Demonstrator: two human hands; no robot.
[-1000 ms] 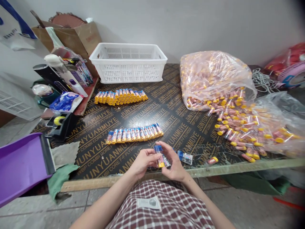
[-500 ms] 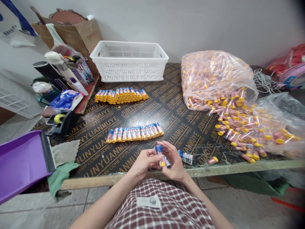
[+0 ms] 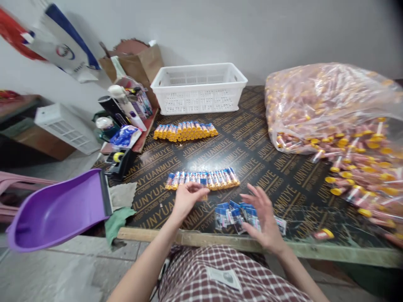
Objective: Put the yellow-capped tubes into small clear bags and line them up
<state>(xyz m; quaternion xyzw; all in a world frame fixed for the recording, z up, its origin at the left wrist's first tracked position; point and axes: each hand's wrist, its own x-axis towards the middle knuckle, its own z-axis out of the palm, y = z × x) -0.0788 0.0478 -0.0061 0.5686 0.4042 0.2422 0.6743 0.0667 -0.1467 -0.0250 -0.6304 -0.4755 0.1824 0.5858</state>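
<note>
My left hand is pinched on a small tube with a blue top and a yellow end, partly hidden by the fingers. It is just in front of a row of labelled tubes lying side by side. My right hand has its fingers spread and holds nothing. It hovers over a loose pile of blue-topped printed labels close to the table's front edge, covering part of them. One pink tube with a yellow cap lies alone further right.
A stack of labelled tubes lies before a white plastic basket. On the right, a clear bag spills many yellow-capped tubes. A tape dispenser, bottles and a purple dustpan are at left.
My hands have parted. The left has carried the tube forward to the row, while the right has let go and opened above the labels. The camera view has turned left.
</note>
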